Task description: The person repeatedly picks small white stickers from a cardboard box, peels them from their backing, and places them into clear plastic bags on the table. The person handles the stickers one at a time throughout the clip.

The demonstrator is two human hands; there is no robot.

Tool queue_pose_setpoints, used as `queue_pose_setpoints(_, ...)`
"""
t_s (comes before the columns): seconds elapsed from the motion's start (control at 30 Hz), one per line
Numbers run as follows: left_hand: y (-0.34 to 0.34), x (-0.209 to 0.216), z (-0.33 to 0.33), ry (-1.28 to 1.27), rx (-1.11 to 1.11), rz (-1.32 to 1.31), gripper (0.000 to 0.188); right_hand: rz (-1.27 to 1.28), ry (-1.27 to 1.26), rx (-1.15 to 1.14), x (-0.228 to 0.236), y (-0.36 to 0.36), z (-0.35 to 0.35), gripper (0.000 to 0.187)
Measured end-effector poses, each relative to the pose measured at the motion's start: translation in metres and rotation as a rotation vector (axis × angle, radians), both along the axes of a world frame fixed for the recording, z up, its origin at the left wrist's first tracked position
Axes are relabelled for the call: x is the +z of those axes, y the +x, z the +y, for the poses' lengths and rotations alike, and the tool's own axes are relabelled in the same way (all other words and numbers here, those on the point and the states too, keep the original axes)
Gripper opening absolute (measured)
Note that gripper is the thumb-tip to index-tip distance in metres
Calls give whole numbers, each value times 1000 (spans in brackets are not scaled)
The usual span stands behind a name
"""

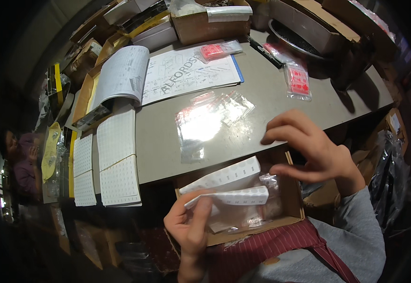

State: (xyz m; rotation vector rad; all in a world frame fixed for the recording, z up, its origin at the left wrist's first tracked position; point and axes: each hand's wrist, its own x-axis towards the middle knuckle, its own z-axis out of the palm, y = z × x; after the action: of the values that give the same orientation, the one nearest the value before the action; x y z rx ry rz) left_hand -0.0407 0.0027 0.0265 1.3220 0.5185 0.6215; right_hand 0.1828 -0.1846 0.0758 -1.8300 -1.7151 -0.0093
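Observation:
White label sheets (pixel 238 196) with rows of small printed round marks are pinched between the thumb and fingers of my left hand (pixel 189 224). They bend into two flaps; whether it is one folded sheet or two, I cannot tell. Below them is an open cardboard box (pixel 292 200) at the table's front edge, with clear plastic bags (pixel 272 186) inside. My right hand (pixel 311 148) hovers over the box's right side, fingers curved and apart, holding nothing. Beyond the box, a shiny pile of clear plastic bags (pixel 198 122) lies on the grey table (pixel 156 137).
Banded stacks of label sheets (pixel 118 186) lie at the left, beside an open booklet (pixel 182 75). Farther back are red-printed bags (pixel 298 81), a black pen-like tool (pixel 266 52), a round dish (pixel 274 30) and cardboard boxes (pixel 191 30). Another person (pixel 26 160) is at far left.

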Motion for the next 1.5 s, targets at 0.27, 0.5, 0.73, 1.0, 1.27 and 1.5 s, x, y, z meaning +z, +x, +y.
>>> queue_pose_setpoints(0.27, 1, -3, -4, -80, -155, -139, 22, -210, 240, 141, -16, -20, 27, 39)
queue_pose_setpoints(0.5, 3, 1, 7, 328, -178, -176, 18, 337, 145, 62, -26, -13, 18, 37)
queue_pose_setpoints(0.73, 11, 12, 0, 144, -162, -164, 19, 883, 39, 97, -22, -24, 24, 28)
queue_pose_setpoints(1.0, 8, 14, 0, 192, -95, -43, 17, 807, 174, 74, -35, -29, 24, 28)
queue_pose_setpoints(1.27, 21, 13, 10, 182, -120, -80, 18, 1189, 31, -19, -20, -23, 38, 52)
queue_pose_setpoints(1.5, 37, 5, 25, 205, 113, -270, 20, 1187, -35, 90, -23, -9, 52, 53)
